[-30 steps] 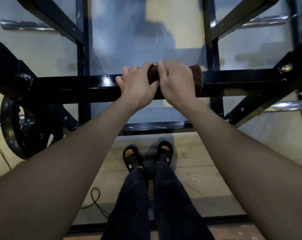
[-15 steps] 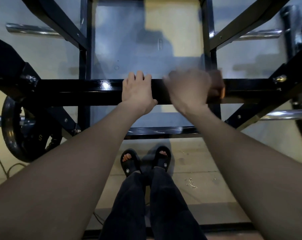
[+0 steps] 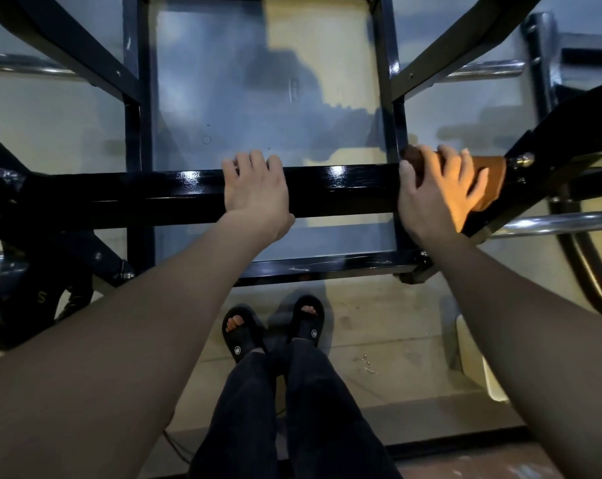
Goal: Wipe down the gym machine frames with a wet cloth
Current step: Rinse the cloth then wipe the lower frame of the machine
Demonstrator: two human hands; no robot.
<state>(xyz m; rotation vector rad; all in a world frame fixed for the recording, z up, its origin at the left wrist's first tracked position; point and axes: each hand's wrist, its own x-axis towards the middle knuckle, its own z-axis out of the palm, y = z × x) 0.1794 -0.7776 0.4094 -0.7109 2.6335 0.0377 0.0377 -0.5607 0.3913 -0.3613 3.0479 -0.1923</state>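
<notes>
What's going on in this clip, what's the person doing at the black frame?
A person is wiping a gym machine's black horizontal crossbar with a brown cloth. The right hand presses the cloth onto the bar near its right end, beside a bolted joint. The left hand rests flat on the bar's middle, fingers over its top edge, holding nothing. The bar's top looks glossy. A weight plate sits at lower left.
</notes>
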